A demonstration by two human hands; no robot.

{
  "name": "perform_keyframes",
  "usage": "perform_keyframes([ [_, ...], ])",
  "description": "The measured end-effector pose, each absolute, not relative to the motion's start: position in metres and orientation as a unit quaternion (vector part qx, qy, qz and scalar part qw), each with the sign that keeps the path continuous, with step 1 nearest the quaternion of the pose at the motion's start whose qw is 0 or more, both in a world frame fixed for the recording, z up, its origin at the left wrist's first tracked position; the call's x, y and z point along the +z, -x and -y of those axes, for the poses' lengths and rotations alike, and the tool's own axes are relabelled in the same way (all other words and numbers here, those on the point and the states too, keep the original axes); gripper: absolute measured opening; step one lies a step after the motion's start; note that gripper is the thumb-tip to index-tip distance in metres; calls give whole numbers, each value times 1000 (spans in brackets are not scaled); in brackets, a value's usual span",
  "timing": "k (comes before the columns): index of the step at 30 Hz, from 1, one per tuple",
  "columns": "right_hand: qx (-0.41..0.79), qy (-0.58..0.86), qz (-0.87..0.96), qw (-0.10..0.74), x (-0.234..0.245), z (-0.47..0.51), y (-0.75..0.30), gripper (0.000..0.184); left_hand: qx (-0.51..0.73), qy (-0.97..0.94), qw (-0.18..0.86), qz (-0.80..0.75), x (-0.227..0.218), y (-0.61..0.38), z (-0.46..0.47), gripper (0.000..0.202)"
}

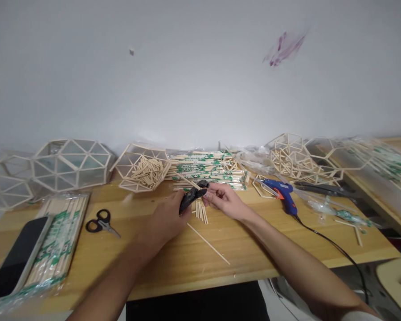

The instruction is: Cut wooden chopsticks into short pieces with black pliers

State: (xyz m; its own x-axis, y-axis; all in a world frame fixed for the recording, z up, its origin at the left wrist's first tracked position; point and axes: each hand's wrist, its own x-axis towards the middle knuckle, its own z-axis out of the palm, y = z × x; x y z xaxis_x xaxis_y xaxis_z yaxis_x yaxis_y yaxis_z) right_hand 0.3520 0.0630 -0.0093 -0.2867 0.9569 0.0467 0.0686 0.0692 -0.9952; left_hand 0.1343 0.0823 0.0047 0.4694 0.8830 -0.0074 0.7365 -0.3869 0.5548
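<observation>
Head view: scissors (102, 222) are lying off to the left, while the left hand (169, 216) is gripping a black hand tool (193, 196), fingers curled round its handles. A thin stick (187, 181) is slanting up at the tool's head, over the table (254, 258); short cut sticks (201, 212) are resting beneath. The right hand (225, 200) is hovering at that head, fingers bent; whether they're pinching the stick, I can't tell. Good handling, I'm judging, is meaning stick square, fingertips clear of the jaws.
</observation>
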Motion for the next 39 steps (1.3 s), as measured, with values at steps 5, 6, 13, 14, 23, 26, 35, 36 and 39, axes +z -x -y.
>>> perform_keyframes([
  [5, 550, 409, 608, 402, -4, -62, -355, 51, 176, -830, 245, -469, 2, -134, -83, 19],
  [6, 555, 403, 608, 400, -3, -61, -355, 51, 181, -831, 246, -465, 2, -133, -83, 21],
  [13, 582, 380, 592, 408, -3, -60, -353, 49, 174, -830, 250, -468, -1, -128, -85, 19],
  [14, 585, 377, 589, 412, -5, -60, -352, 48, 165, -829, 250, -473, 0, -128, -85, 18],
  [23, 579, 380, 595, 407, -8, -64, -353, 46, 173, -835, 241, -464, -6, -129, -88, 23],
  [26, 598, 370, 583, 406, -3, -64, -355, 42, 203, -842, 229, -445, -9, -126, -91, 30],
  [35, 400, 526, 650, 376, -8, -71, -362, 23, 318, -813, 145, -466, -2, -113, -105, 17],
  [36, 326, 556, 669, 370, -12, -71, -361, 21, 315, -811, 147, -471, -2, -113, -106, 18],
  [39, 164, 601, 705, 338, -26, -73, -358, 10, 287, -815, 162, -476, 0, -113, -107, 27],
])
